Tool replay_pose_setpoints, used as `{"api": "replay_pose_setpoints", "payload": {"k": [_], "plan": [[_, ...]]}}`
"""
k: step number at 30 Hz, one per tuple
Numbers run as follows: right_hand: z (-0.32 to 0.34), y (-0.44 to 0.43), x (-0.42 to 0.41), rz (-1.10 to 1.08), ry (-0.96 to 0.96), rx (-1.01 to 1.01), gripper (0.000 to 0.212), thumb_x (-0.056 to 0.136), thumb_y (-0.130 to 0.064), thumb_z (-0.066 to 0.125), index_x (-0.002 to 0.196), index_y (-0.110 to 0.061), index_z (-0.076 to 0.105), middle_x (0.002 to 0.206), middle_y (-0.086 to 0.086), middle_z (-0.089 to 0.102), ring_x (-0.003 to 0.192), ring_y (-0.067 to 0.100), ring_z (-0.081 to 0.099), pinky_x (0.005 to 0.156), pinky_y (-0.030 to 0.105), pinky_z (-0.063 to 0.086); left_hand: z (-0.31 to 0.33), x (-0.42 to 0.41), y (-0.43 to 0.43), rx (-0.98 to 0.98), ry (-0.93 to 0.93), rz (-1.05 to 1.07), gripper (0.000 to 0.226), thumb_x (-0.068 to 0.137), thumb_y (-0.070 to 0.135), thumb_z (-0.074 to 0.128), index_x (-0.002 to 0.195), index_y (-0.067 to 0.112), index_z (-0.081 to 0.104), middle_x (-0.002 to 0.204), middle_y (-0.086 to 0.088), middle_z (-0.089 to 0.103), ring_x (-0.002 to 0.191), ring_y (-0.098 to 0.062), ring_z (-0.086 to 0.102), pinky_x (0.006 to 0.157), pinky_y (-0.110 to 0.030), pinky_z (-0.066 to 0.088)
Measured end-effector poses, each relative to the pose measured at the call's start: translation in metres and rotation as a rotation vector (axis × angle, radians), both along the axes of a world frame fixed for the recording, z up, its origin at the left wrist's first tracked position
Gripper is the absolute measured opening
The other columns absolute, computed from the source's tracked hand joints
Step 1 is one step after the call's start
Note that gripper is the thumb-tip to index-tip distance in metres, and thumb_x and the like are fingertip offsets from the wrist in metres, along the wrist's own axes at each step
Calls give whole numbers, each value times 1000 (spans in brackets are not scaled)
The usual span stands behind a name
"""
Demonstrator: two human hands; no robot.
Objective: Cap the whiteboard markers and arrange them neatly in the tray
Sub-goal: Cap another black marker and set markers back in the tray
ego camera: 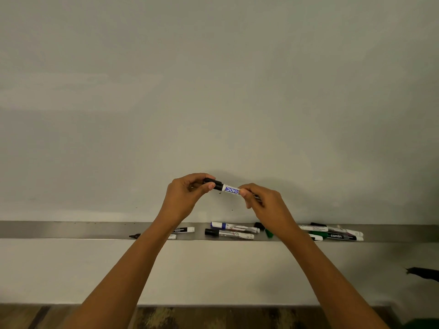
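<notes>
In front of the whiteboard, above the tray, I hold a white marker [231,189] with blue lettering level between both hands. My left hand [187,197] pinches its black cap [213,183], which sits on the marker's left end. My right hand [263,204] grips the barrel's right end. The long metal tray [59,230] runs across below. In it lie several markers: a blue-capped one [234,226], a black-capped one [229,234], a white one [185,230] behind my left forearm, and a cluster of green and black ones [337,235] at the right.
A loose black cap [259,226] and a green cap [269,233] lie in the tray by my right wrist. A small dark piece [135,236] rests on the tray's front lip at the left. A dark object [424,273] pokes in at the right edge. Wooden floor shows below.
</notes>
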State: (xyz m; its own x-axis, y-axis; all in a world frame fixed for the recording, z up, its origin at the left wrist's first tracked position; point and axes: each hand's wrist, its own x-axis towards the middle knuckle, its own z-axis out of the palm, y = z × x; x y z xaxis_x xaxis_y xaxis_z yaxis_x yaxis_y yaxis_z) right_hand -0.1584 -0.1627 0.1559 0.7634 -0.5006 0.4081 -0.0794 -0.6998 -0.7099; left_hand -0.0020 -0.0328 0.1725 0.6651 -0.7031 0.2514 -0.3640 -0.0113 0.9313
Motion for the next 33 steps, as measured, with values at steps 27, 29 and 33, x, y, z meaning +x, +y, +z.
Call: {"api": "replay_pose_setpoints", "payload": {"k": [27, 29, 33], "plan": [[-143, -29, 10, -127, 346, -464, 30, 69, 0, 71, 94, -14, 65, 90, 3, 64, 81, 19, 60, 58, 25, 53, -121, 25, 12, 423, -218, 129, 11, 83, 7, 63, 91, 12, 68, 90, 0, 60, 77, -13, 56, 64, -10, 41], [-145, -35, 5, -152, 314, -451, 29, 70, 2, 68, 96, -10, 66, 93, 6, 65, 87, 21, 60, 67, 28, 54, -125, 29, 15, 441, -233, 139, 12, 83, 5, 62, 91, 11, 68, 91, -3, 62, 80, -15, 56, 66, -14, 42], [-148, -54, -9, -250, 326, -469, 38, 58, 8, 74, 91, -11, 69, 88, 6, 66, 84, 24, 61, 67, 31, 54, -133, 35, 23, 494, -274, 179, 17, 83, 2, 60, 98, 7, 66, 103, -10, 65, 95, -24, 57, 84, -30, 44]]}}
